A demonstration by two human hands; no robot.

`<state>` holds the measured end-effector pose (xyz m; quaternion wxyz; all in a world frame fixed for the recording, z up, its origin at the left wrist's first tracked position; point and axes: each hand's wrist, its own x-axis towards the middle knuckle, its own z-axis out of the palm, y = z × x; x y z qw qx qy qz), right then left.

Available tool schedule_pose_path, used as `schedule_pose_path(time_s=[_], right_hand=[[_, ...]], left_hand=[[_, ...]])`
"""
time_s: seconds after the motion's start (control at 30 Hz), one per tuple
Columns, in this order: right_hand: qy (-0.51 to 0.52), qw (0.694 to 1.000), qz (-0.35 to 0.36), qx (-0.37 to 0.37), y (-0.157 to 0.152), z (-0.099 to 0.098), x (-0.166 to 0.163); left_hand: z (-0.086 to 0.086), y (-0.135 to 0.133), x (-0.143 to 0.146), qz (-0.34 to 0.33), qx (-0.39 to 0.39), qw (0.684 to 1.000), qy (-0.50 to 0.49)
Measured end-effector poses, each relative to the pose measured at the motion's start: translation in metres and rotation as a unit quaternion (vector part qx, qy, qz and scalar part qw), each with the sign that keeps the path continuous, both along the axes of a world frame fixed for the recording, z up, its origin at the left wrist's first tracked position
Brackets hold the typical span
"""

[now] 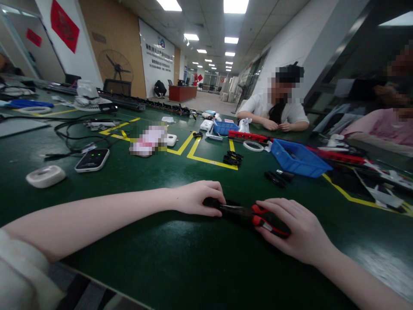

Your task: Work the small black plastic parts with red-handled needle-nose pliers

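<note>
Low over the green table, my right hand (pixel 297 226) is closed around the red-and-black handles of a pair of pliers (pixel 240 211). The pliers' jaws point left, to the fingertips of my left hand (pixel 201 198). That hand pinches a small dark piece (pixel 209 202), mostly hidden by the fingers; its exact kind is unclear. Whether the jaws grip this piece cannot be made out. Beyond my right hand lie black parts (pixel 275 177), and more black clips or similar parts (pixel 232 158) rest by a yellow tape line.
A blue bin (pixel 298 159) stands at the right. On the left are a device with green lights (pixel 92 160), a white round object (pixel 45 176) and black cables (pixel 67 133). A phone (pixel 150 141) lies mid-table. Across the table sits a person (pixel 277 103); another sits far right.
</note>
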<state>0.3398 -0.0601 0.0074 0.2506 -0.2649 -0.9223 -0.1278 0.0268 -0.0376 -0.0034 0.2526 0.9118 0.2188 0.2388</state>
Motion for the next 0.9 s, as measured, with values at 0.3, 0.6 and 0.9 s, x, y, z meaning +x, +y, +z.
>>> schedule_pose_path(time_s=[0.3,0.6,0.9], right_hand=[[-0.014,1.000,0.008,-0.007,-0.0003,0.0011,-0.0006],[-0.027,0.999,0.007,-0.016,0.0047,0.0052,0.0023],[-0.032,0.999,-0.003,-0.041,0.0043,0.0048,0.0027]], left_hand=[[0.0000,0.0007,0.0001,-0.011,0.007,1.000,-0.009],[-0.0007,0.0019,0.0009,-0.022,0.023,0.999,-0.009],[-0.0015,0.0038,0.0010,-0.022,-0.002,1.000,-0.019]])
